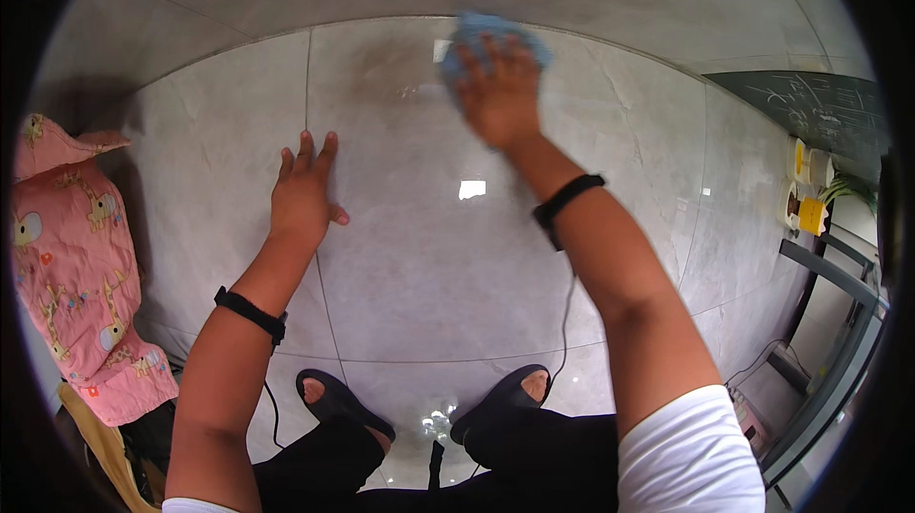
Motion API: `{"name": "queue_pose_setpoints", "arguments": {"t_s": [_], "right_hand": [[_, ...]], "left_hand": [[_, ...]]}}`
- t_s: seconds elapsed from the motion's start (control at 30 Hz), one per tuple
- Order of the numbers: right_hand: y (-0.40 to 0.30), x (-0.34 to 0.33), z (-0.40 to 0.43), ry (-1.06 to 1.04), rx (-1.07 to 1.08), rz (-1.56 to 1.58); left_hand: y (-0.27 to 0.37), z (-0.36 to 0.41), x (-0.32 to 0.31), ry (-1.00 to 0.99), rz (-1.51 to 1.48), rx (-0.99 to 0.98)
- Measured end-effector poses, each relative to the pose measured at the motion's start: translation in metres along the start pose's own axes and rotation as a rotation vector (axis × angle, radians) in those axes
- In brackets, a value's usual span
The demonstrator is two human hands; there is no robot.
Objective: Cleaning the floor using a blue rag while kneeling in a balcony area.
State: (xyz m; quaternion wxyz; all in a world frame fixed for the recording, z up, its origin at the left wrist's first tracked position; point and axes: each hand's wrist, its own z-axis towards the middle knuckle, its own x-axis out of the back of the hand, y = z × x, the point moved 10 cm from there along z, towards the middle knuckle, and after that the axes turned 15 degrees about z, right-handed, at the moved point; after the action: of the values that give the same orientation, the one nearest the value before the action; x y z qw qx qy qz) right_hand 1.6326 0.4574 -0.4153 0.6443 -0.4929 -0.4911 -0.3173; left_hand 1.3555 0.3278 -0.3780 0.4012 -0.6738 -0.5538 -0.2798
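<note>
My right hand (pixel 500 94) presses a light blue cloth (pixel 541 48) flat with spread fingers near the far edge of the glossy grey marbled tiles (pixel 429 263); hand and cloth are slightly blurred. Lower and to the left, my left hand (pixel 302 191) rests with fingers apart on or just over the tiles beside a joint line, with nothing in it. Each forearm wears a black strap with a cable. Whether the right fingers are curled into the cloth cannot be told.
A pink giraffe-print fabric (pixel 78 263) lies at the left. To the right are a dark board with chalk-like marks (pixel 808 105), a yellow pot (pixel 813 216) with a green plant near it, and a grey metal frame (pixel 851 356). Feet in black slippers (pixel 347 402) stand below.
</note>
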Motion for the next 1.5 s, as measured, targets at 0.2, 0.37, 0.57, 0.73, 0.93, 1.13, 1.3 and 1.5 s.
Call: {"name": "queue_pose_setpoints", "arguments": {"t_s": [0.2, 0.37, 0.57, 0.73, 0.93, 1.13, 1.3, 1.5], "right_hand": [[-0.028, 0.003, -0.011, 0.017, 0.181, 0.213], [0.095, 0.02, -0.031, -0.033, -0.065, -0.061], [0.31, 0.07, -0.108, 0.138, -0.43, -0.065], [0.307, 0.062, -0.107, 0.143, -0.61, 0.037], [0.252, 0.049, -0.1, 0.108, -0.725, 0.063], [0.071, 0.002, -0.071, -0.003, -0.228, -0.008], [-0.004, -0.004, -0.077, -0.066, 0.045, 0.137], [0.123, 0.033, -0.081, 0.094, -0.105, 0.003]], "left_hand": [[0.012, 0.006, 0.001, -0.01, -0.005, -0.011], [0.006, 0.001, 0.004, -0.032, 0.009, 0.018], [0.017, 0.007, 0.001, -0.003, -0.02, -0.009], [0.01, 0.006, 0.0, -0.015, 0.013, 0.019], [0.016, 0.007, 0.002, -0.007, -0.021, 0.015], [0.018, 0.01, 0.001, -0.02, 0.025, 0.031], [0.016, 0.008, 0.002, 0.007, 0.015, 0.028], [0.015, 0.008, 0.006, 0.008, 0.017, 0.035]]}}
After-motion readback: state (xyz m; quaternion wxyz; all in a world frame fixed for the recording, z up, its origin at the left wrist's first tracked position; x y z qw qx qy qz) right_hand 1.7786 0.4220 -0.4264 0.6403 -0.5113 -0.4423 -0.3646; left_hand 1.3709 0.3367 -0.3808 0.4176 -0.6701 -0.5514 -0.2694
